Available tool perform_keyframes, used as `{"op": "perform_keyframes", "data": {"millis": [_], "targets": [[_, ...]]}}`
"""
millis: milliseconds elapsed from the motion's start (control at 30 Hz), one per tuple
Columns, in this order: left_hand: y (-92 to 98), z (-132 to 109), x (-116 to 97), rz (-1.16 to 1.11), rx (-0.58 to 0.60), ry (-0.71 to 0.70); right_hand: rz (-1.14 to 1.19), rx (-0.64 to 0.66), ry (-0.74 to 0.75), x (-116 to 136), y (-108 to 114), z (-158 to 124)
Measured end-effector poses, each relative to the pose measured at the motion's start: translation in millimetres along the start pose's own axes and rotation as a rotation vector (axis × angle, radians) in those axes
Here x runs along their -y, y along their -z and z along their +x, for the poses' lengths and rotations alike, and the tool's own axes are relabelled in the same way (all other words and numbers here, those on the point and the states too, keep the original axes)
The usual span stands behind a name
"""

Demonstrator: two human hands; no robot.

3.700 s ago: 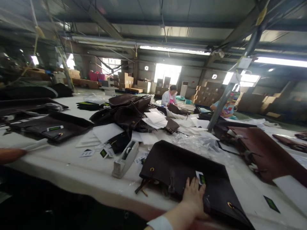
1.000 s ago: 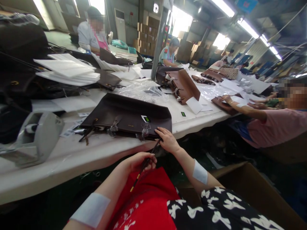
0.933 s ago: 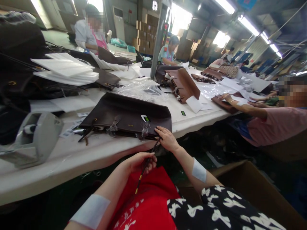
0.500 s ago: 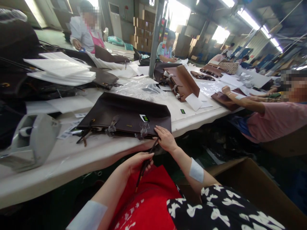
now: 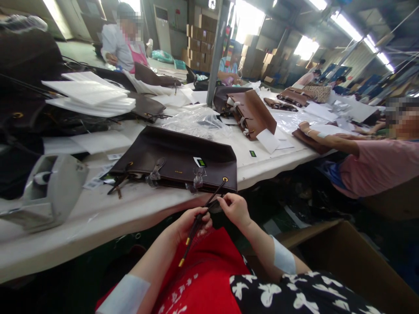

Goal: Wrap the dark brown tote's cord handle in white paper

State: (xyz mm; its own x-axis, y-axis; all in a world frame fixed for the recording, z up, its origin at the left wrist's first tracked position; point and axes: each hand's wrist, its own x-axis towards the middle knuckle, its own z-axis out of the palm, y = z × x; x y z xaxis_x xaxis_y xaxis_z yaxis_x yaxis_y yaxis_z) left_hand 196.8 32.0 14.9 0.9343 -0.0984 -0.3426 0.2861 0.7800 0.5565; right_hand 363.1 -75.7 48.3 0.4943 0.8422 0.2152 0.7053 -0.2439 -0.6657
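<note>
A dark brown leather handbag [image 5: 176, 150] lies on the white-covered table before me. From a brass eyelet at its near right corner runs a thin dark drawstring cord [image 5: 214, 194] with gold-tipped ends. My left hand [image 5: 194, 222] is closed around the cord, its tips hanging below my fingers. Just right of it, my right hand [image 5: 235, 208] pinches the cord close under the bag's edge. Clear plastic wraps the two handle fittings, and a small black-and-green tag [image 5: 201, 162] rests on the bag's side.
At left stands a grey tape dispenser [image 5: 54, 187], with stacked white foam sheets [image 5: 88, 93] behind it. A tan handbag [image 5: 253, 113], clear plastic and a metal post [image 5: 216, 56] are beyond. An open carton [image 5: 347, 248] is at lower right; co-workers sit around the table.
My right hand has moved off the bag's corner, down and right onto the cord, uncovering the eyelet. My left hand still grips the cord, with two gold tips now showing.
</note>
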Motion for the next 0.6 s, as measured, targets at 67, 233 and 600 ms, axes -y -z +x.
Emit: {"op": "perform_keyframes", "data": {"millis": [67, 233, 600], "targets": [[-4.2, 2, 2, 0.036, -0.008, 0.011, 0.342, 0.275, -0.234, -2, -12, -11], [-14.4, 6, 10, 0.137, -0.131, 0.013, 1.027, 0.389, -0.525, -6, -42, -21], [-2.9, 6, 16, 0.044, -0.139, 0.044, 0.916, 0.175, -0.558, 1, -39, -19]]}}
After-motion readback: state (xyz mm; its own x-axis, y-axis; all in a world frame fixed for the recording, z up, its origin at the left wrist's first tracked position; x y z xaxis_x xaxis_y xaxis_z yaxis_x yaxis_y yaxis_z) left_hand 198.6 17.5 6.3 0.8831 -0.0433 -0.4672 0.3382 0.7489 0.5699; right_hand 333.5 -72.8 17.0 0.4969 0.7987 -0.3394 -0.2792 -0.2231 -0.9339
